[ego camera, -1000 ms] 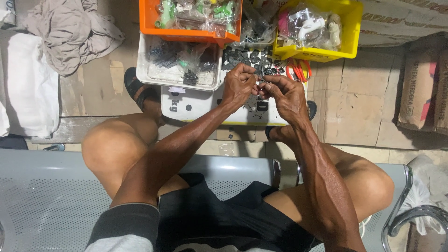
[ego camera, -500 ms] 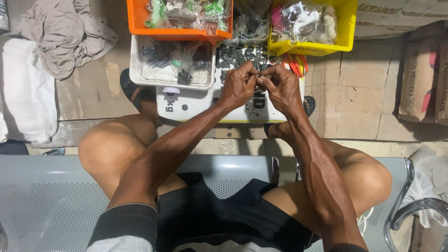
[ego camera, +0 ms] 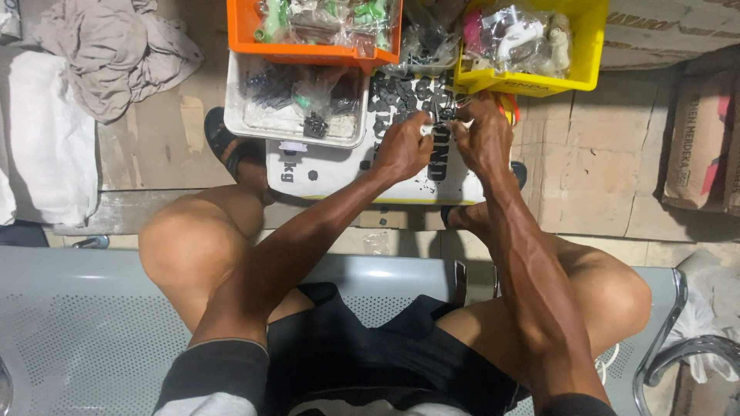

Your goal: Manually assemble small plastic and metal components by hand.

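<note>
Over the white board (ego camera: pixel 324 173):
part: small piece (ego camera: pixel 438 123), between both hands
left hand (ego camera: pixel 402 146): pinching it
right hand (ego camera: pixel 484 139): pinching too, equally near
axis: too small to tell

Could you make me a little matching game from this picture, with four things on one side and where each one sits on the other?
Things:
1. orange bin
2. yellow bin
3. beige cloth
4. white tray

Places:
A. crumpled on the floor at far left
B. top right, beyond the right hand
C. just below the orange bin, holding bagged dark parts
D. top centre, filled with bagged green parts

Pairs: 1-D, 2-B, 3-A, 4-C
</note>
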